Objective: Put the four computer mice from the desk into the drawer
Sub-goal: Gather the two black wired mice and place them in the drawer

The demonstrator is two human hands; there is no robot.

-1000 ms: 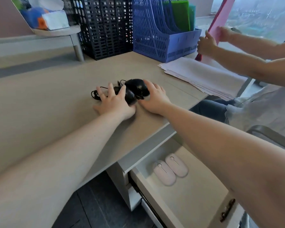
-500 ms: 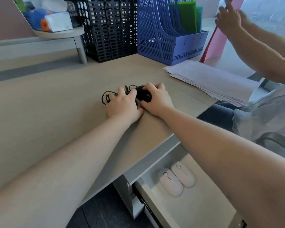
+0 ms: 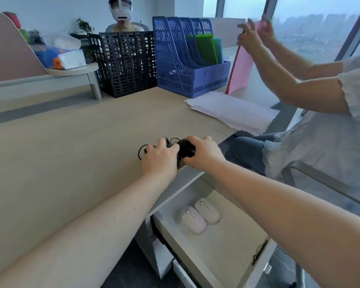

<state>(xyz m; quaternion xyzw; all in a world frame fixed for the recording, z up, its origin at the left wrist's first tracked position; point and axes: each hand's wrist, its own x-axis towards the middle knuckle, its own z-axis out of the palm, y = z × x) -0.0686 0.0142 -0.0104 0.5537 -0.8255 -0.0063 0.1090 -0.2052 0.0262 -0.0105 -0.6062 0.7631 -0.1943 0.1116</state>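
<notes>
Two black wired mice (image 3: 185, 149) lie bunched together at the front edge of the desk (image 3: 71, 152), their cables (image 3: 142, 149) looped to the left. My left hand (image 3: 159, 161) covers the left mouse, and my right hand (image 3: 203, 153) grips the right one; both hands press the pair together. Below the desk edge the drawer (image 3: 227, 246) stands pulled out. Two pale pink mice (image 3: 200, 215) lie side by side inside it near its back.
A stack of white papers (image 3: 231, 111) lies at the desk's right. Blue (image 3: 187, 59) and black (image 3: 125, 61) file racks stand at the back. A seated person (image 3: 320, 125) on the right holds up a pink folder (image 3: 240, 69). Another person sits behind the racks.
Both hands have closed over the two black mice and dragged them toward the desk's front edge above the drawer. The person on the right has raised the pink folder.
</notes>
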